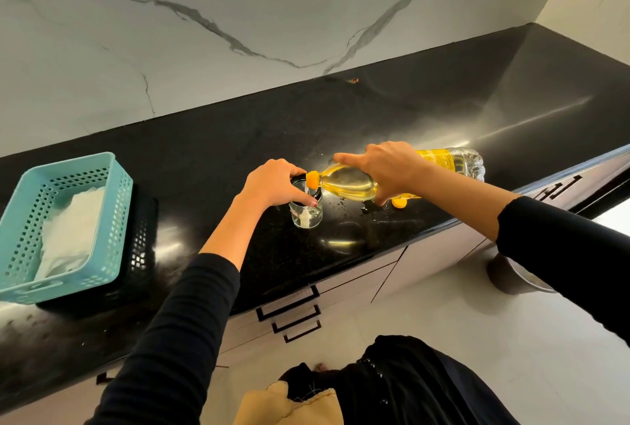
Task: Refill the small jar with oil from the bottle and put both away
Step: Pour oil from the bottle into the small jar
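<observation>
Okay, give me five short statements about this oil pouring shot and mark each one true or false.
1. The right hand holds the bottle tipped over the jar. True.
2. The left hand hangs idle, away from the jar. False: it grips the jar at its rim.
3. The bottle's cap is screwed on. False: the neck is open, and an orange cap lies on the counter under the right hand.
4. The blue basket holds something white. True.
5. The basket stands to the right of the jar. False: it stands to the jar's left.
</observation>
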